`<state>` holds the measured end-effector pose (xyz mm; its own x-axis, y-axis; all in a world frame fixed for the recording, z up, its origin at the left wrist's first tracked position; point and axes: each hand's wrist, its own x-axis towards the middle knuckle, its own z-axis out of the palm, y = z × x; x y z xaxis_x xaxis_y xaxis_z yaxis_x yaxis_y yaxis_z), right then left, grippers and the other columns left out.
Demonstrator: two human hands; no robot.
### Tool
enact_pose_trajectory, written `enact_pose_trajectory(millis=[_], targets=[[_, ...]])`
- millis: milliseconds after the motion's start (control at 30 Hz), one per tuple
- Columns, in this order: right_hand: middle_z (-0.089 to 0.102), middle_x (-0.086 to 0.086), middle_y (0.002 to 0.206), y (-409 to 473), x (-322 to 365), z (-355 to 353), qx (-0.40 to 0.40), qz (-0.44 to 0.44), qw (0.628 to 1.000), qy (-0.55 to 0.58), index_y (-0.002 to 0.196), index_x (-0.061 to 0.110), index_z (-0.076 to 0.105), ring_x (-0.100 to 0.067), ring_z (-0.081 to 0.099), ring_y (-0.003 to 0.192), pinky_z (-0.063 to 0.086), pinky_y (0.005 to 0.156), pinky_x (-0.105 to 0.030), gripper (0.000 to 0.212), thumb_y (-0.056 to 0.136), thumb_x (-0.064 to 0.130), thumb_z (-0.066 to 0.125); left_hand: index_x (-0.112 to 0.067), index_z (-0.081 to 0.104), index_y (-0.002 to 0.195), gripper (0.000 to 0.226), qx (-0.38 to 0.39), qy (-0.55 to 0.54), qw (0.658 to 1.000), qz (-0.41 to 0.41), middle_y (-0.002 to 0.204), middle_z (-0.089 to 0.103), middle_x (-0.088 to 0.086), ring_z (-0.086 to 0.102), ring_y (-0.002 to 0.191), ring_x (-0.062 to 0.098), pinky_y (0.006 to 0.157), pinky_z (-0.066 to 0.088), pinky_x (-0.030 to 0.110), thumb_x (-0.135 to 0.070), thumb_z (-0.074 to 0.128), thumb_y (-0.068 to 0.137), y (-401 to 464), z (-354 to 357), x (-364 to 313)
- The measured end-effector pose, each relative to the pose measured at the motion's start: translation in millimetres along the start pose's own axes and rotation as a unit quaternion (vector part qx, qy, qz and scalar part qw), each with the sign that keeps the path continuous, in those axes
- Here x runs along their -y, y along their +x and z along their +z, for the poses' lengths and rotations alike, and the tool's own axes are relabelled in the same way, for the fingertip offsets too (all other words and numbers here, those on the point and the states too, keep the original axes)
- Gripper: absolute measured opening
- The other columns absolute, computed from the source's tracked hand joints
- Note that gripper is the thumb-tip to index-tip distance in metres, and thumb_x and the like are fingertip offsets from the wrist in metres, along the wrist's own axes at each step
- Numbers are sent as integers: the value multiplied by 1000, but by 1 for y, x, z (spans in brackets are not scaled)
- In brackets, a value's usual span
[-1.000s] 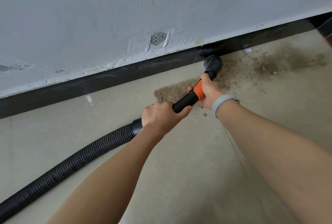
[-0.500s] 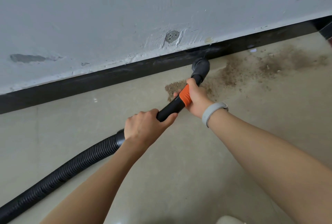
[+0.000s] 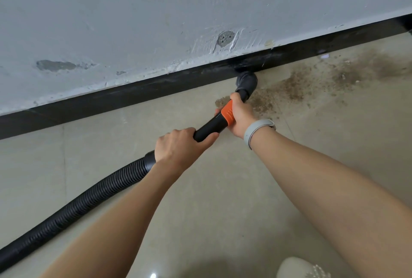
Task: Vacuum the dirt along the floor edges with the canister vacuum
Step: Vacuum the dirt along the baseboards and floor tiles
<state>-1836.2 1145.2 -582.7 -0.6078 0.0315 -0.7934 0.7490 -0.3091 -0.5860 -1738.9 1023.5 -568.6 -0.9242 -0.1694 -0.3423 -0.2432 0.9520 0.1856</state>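
Note:
My left hand (image 3: 180, 147) grips the black handle tube of the vacuum where the ribbed black hose (image 3: 84, 205) joins it. Further up, my right hand (image 3: 239, 113) holds the tube at its orange collar (image 3: 227, 115). The black nozzle (image 3: 246, 82) sits on the floor against the black skirting board (image 3: 133, 93). Brown dirt (image 3: 292, 89) lies on the beige tiles just right of the nozzle and spreads along the floor edge toward the right. A small patch of dirt shows left of my right hand.
A grey-white wall (image 3: 156, 10) with a patched hole (image 3: 225, 39) rises above the skirting. The hose trails off to the lower left across the tiled floor (image 3: 200, 222). A pale shoe tip (image 3: 301, 267) shows at the bottom edge.
The nozzle stays against the skirting while the dirt patch left of my right hand has shrunk. Both hands keep their grip; the camera has shifted a little.

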Motion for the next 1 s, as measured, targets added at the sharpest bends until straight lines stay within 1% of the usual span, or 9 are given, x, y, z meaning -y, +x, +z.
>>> enact_pose_trajectory(millis=[133, 233, 300, 400, 467, 533, 700, 933, 1000], targets=[[54, -10, 75, -13, -14, -5, 17, -5, 1000, 26, 91, 5, 46, -21, 60, 58, 56, 73, -38, 23, 91, 25, 57, -22, 47, 68, 56, -6, -39, 999, -9, 62, 53, -4, 55, 68, 22, 62, 37, 30, -74, 33, 82, -22, 3, 10], [53, -10, 86, -29, -31, 3, 42, 2, 999, 22, 114, 8, 47, -19, 62, 62, 56, 66, -35, 37, 88, 29, 62, -21, 45, 64, 56, -4, -73, 997, -31, 59, 52, -4, 55, 66, 22, 62, 37, 29, -73, 35, 81, -40, 2, 27], [52, -11, 87, -41, -42, 13, 64, 17, 997, 40, 117, 10, 44, -22, 62, 69, 56, 64, -35, 37, 89, 28, 60, -20, 45, 63, 55, -5, -81, 996, -43, 58, 51, -4, 54, 65, 22, 62, 37, 30, -71, 36, 82, -51, 2, 40], [52, -13, 83, -61, -61, 31, 96, 43, 992, 67, 119, 11, 42, -22, 61, 68, 58, 72, -40, 34, 91, 22, 59, -18, 50, 65, 55, 11, -113, 991, -76, 58, 55, 0, 56, 63, 24, 60, 40, 30, -68, 38, 84, -71, 3, 65], [52, -13, 84, -68, -79, 44, 90, 48, 994, 29, 121, 9, 42, -20, 60, 63, 58, 77, -41, 36, 91, 23, 58, -15, 55, 69, 56, 25, -143, 984, -106, 62, 62, 5, 61, 64, 25, 62, 43, 31, -67, 40, 85, -84, 7, 83], [53, -15, 97, -71, -97, 57, 74, 53, 996, -13, 124, 9, 41, -20, 61, 59, 58, 76, -41, 41, 90, 26, 58, -14, 56, 69, 60, 32, -159, 978, -130, 63, 66, 7, 62, 63, 25, 62, 45, 30, -70, 41, 84, -95, 10, 99], [59, -17, 111, -68, -116, 68, 46, 55, 995, -75, 124, 6, 44, -20, 64, 56, 58, 80, -42, 43, 90, 30, 55, -19, 50, 60, 52, 63, -182, 969, -153, 50, 60, -2, 59, 50, 19, 52, 36, 24, -62, 42, 88, -102, 23, 112], [60, -16, 114, -53, -98, 59, 38, 58, 994, -79, 120, 8, 44, -22, 65, 66, 58, 80, -38, 36, 92, 30, 51, -20, 50, 61, 51, 71, -168, 975, -129, 51, 60, -2, 56, 49, 16, 53, 38, 24, -63, 41, 88, -79, 21, 103], [60, -17, 117, -49, -93, 57, 33, 55, 995, -75, 121, 9, 44, -27, 67, 79, 57, 84, -42, 39, 90, 31, 53, -21, 49, 59, 51, 72, -163, 976, -125, 51, 60, -1, 56, 47, 17, 55, 40, 25, -63, 41, 87, -71, 19, 98]])
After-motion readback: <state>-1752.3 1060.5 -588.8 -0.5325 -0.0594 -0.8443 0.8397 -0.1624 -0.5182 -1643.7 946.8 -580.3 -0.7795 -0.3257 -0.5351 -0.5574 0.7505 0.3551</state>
